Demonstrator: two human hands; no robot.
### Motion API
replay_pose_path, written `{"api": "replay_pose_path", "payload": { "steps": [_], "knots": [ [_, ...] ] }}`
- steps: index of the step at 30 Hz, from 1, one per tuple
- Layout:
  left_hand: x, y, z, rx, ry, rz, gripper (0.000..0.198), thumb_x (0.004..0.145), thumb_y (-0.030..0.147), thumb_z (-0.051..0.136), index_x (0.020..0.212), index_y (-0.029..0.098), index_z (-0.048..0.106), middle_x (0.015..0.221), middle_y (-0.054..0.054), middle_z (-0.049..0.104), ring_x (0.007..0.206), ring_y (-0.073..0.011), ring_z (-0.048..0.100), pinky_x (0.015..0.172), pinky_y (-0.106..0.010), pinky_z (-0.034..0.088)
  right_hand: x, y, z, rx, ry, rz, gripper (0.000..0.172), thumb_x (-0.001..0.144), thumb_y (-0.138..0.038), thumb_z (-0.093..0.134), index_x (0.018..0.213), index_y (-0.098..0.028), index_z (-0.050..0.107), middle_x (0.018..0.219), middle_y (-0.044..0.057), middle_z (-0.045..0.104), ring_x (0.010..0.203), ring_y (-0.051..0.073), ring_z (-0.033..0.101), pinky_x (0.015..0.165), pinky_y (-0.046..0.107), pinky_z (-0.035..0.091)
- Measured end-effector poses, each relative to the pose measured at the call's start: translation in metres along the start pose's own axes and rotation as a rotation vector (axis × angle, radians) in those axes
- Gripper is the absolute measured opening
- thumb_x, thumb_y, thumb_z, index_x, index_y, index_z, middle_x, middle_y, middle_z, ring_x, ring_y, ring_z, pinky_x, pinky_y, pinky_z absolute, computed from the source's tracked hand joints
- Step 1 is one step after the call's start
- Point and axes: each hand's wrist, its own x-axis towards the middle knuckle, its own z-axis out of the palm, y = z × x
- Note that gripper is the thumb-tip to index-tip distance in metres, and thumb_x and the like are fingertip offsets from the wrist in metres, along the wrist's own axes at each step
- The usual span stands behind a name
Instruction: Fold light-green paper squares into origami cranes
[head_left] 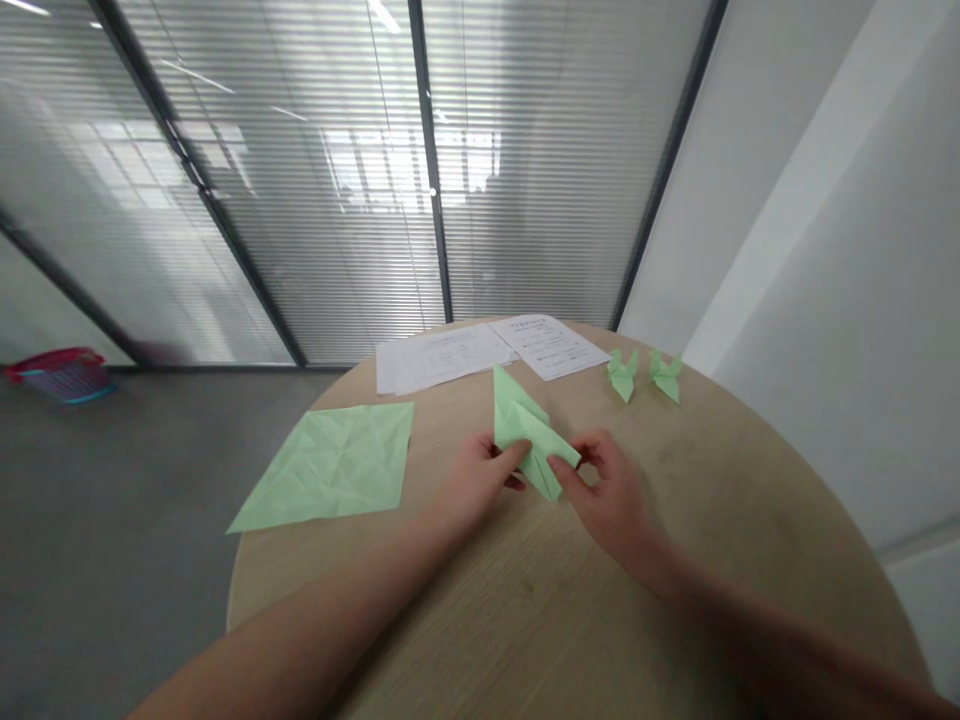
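A partly folded piece of light green paper [525,425] stands up from the round wooden table [675,560], pointed end away from me. My left hand [480,480] pinches its near left edge with thumb and fingers closed on it. My right hand [611,495] grips its near right corner, fingers curled around the fold. Both forearms reach in from the bottom of the view.
A creased flat green paper sheet [330,465] lies to the left. Two small finished green paper figures [622,375] [666,375] sit at the far right. White printed sheets [487,350] lie at the table's far edge. A red basket [60,372] stands on the floor, far left.
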Motion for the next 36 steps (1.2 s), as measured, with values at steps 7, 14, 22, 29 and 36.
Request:
{"api": "replay_pose_path", "payload": {
  "steps": [7, 14, 22, 29, 36],
  "knots": [
    [-0.002, -0.004, 0.004, 0.103, -0.094, 0.028, 0.023, 0.082, 0.037, 0.069, 0.086, 0.014, 0.07, 0.078, -0.006, 0.072, 0.064, -0.0175, 0.066, 0.06, -0.03, 0.059, 0.002, 0.011, 0.004, 0.122, -0.039, 0.273, 0.027, 0.088, -0.041, 0.065, 0.075, -0.023, 0.048, 0.064, -0.005, 0.05, 0.056, 0.013, 0.051, 0.052, 0.023, 0.041],
    [0.0, -0.007, 0.003, 0.116, -0.078, 0.033, 0.026, 0.085, 0.041, 0.064, 0.081, 0.016, 0.068, 0.074, -0.005, 0.069, 0.063, -0.0183, 0.066, 0.061, -0.032, 0.059, 0.002, 0.008, 0.0, 0.136, -0.192, 0.153, 0.016, 0.091, -0.036, 0.063, 0.095, -0.022, 0.069, 0.086, 0.004, 0.066, 0.075, 0.017, 0.064, 0.066, 0.028, 0.052],
    [0.003, -0.009, 0.0, 0.138, -0.089, 0.034, 0.033, 0.081, 0.048, 0.07, 0.082, 0.014, 0.069, 0.071, -0.004, 0.069, 0.061, -0.0174, 0.064, 0.059, -0.029, 0.057, 0.0, 0.024, 0.008, 0.216, -0.188, 0.215, 0.009, 0.088, -0.031, 0.067, 0.092, -0.023, 0.069, 0.084, 0.002, 0.063, 0.075, 0.017, 0.063, 0.068, 0.029, 0.053],
    [0.004, -0.006, -0.002, 0.031, -0.009, -0.025, 0.031, 0.081, 0.044, 0.071, 0.086, 0.014, 0.073, 0.081, -0.009, 0.075, 0.071, -0.0211, 0.07, 0.067, -0.032, 0.059, 0.0, 0.019, 0.016, 0.474, -0.174, 0.415, 0.035, 0.081, -0.034, 0.075, 0.107, -0.025, 0.053, 0.085, 0.0, 0.065, 0.076, 0.017, 0.065, 0.066, 0.028, 0.055],
    [0.006, -0.002, -0.006, 0.049, 0.089, -0.011, 0.033, 0.084, 0.047, 0.067, 0.075, 0.015, 0.067, 0.069, -0.005, 0.068, 0.062, -0.0178, 0.063, 0.06, -0.029, 0.053, 0.001, 0.019, 0.012, 0.474, -0.675, 0.585, 0.036, 0.086, -0.052, 0.069, 0.09, -0.017, 0.067, 0.077, 0.004, 0.07, 0.057, 0.013, 0.061, 0.046, 0.022, 0.049]
  ]
}}
